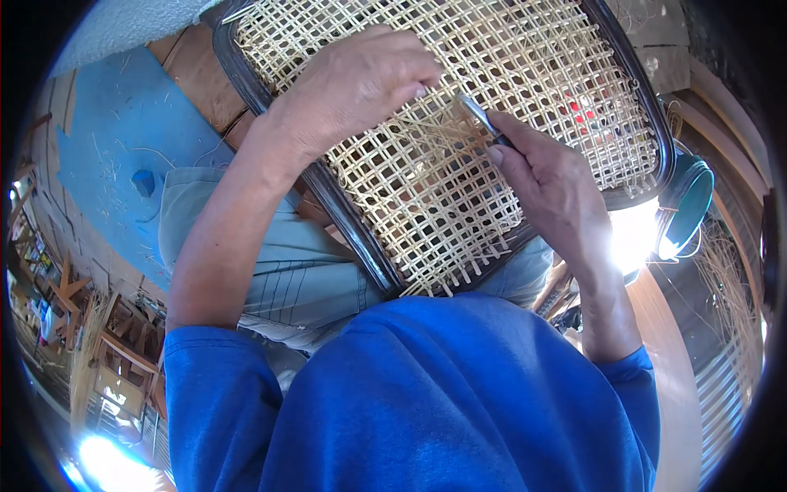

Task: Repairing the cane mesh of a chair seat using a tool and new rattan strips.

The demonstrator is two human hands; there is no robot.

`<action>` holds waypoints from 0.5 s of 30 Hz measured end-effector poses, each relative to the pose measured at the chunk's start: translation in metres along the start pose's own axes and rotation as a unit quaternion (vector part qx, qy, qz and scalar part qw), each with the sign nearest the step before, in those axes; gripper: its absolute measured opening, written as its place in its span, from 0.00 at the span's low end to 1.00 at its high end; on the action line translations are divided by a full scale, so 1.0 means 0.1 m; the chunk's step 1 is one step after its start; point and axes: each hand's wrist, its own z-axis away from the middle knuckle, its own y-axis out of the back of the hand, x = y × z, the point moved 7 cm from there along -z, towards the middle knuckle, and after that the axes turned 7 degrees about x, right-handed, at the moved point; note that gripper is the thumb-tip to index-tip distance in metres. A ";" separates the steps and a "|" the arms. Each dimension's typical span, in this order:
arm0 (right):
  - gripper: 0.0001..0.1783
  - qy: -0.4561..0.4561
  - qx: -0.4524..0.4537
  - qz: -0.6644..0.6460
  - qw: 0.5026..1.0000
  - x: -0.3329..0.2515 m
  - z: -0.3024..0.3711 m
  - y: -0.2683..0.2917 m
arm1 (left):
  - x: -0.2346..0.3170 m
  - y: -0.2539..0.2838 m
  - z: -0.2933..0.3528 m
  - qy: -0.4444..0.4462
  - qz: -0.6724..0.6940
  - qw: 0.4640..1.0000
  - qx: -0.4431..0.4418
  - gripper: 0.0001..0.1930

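A dark wooden frame (332, 202) with a woven cane panel (459, 213) lies across my lap, tilted. My left hand (373, 78) rests on the upper left of the weave, its fingers curled closed. Whatever is between those fingers is hidden beneath the hand. In my right hand (553, 176) is a small hand tool (479, 112) with a silver metal blade and a dark handle. Its tip touches or hovers just over the weave, right of my left hand. Loose thin cane strands (447, 135) bunch beneath the tool. Along the near edge, cut cane ends stick out past the frame.
A blue sheet (115, 156) covers the floor at left, with a small blue object (143, 182) on it. At right stand a green bucket (693, 201) and a bundle of loose cane strands (730, 271). Wooden furniture parts (123, 353) are stacked at lower left.
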 end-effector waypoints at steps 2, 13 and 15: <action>0.22 0.002 0.001 -0.004 1.000 -0.01 -0.02 0.02 | 0.07 -0.01 -0.02 -0.038 -0.027 0.999 0.022 0.06; 0.21 -0.031 -0.028 -0.037 0.998 0.05 0.00 -0.06 | 0.07 -0.05 -0.15 -0.056 -0.012 0.997 -0.050 0.05; 0.21 -0.032 -0.030 -0.039 0.998 0.04 -0.02 -0.09 | 0.08 0.10 -0.24 -0.080 0.033 0.996 -0.002 0.09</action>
